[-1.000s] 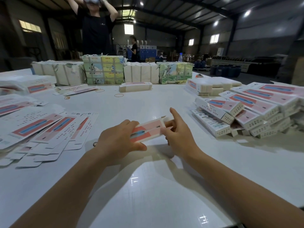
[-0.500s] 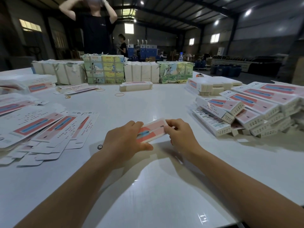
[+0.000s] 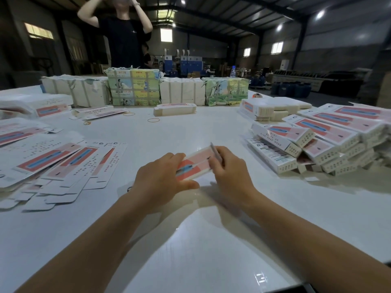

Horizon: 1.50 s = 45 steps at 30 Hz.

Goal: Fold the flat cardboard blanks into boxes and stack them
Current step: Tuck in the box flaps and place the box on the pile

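Observation:
A pink-and-white box (image 3: 195,163) with a blue stripe is held just above the white table (image 3: 190,240), in front of me. My left hand (image 3: 163,178) grips its left end, thumb along the near side. My right hand (image 3: 229,168) is closed over its right end, where a small end flap sticks up. Flat printed blanks (image 3: 61,163) lie fanned out at the left. A pile of folded boxes (image 3: 325,142) is stacked at the right.
Wrapped bundles (image 3: 133,87) line the table's far edge, with a small stack of blanks (image 3: 174,108) and loose rubber bands (image 3: 153,120) before them. More white boxes (image 3: 270,108) sit at the back right. A person in black (image 3: 124,39) stands behind the table.
My right hand has curled its fingers over the box's right end, where they were stretched out before. The box has tilted slightly. The person behind the table has shifted.

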Available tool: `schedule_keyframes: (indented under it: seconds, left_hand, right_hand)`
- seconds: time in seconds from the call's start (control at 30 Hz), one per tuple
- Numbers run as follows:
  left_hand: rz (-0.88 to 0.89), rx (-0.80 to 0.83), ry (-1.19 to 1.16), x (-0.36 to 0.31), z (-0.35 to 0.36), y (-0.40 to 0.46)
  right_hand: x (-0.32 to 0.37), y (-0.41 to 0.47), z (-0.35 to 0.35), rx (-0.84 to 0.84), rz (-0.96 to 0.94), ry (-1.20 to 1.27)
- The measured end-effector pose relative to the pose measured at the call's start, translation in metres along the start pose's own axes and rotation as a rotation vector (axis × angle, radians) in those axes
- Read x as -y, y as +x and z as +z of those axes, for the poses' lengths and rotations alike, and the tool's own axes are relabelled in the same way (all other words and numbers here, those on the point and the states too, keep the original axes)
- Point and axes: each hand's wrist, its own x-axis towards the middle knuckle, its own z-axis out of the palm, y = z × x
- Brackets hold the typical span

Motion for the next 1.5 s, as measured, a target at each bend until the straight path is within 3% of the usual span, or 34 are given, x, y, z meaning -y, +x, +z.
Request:
schedule_keyframes:
  seconds: [0.07,0.13,0.2,0.3,0.37,0.47,0.77,1.07,1.17,1.33,1.5]
  left_hand:
    - [0.002,-0.045,-0.004,0.003,-0.001,-0.001]
    - [0.008,-0.078,0.017,0.005,-0.003,-0.001]
    - [0.010,-0.106,0.040,0.006,-0.004,-0.001]
    - [0.036,-0.175,0.080,0.006,-0.005,-0.001]
    - [0.070,-0.214,0.124,0.005,-0.005,-0.001]
    - [0.122,-0.252,0.151,0.004,-0.004,-0.002]
    - [0.191,-0.365,0.068,-0.002,-0.006,-0.006]
    - [0.187,-0.375,0.136,-0.003,-0.008,-0.005]
    - [0.189,-0.354,0.181,-0.003,-0.009,-0.004]
    - [0.207,-0.311,0.316,-0.004,-0.010,-0.004]
    - [0.188,-0.264,0.330,-0.008,-0.008,-0.006]
  right_hand:
    - [0.003,-0.004,0.003,0.002,-0.114,-0.168]
    - [0.006,-0.006,0.004,0.019,-0.148,-0.173]
    - [0.012,-0.004,0.002,0.010,-0.074,0.038]
    - [0.019,0.003,-0.005,0.023,0.210,0.548]
    - [0.018,0.006,-0.009,0.052,0.342,0.739]
    - [0.016,0.008,-0.012,0.053,0.375,0.773]
    - [0.020,0.005,-0.019,-0.008,0.231,0.819]
    - [0.020,0.005,-0.016,-0.023,0.177,0.563]
    - [0.018,0.006,-0.019,-0.041,0.161,0.405]
    - [0.017,0.002,-0.018,-0.043,-0.037,-0.028]
    - [0.015,0.002,-0.018,-0.087,-0.122,-0.212]
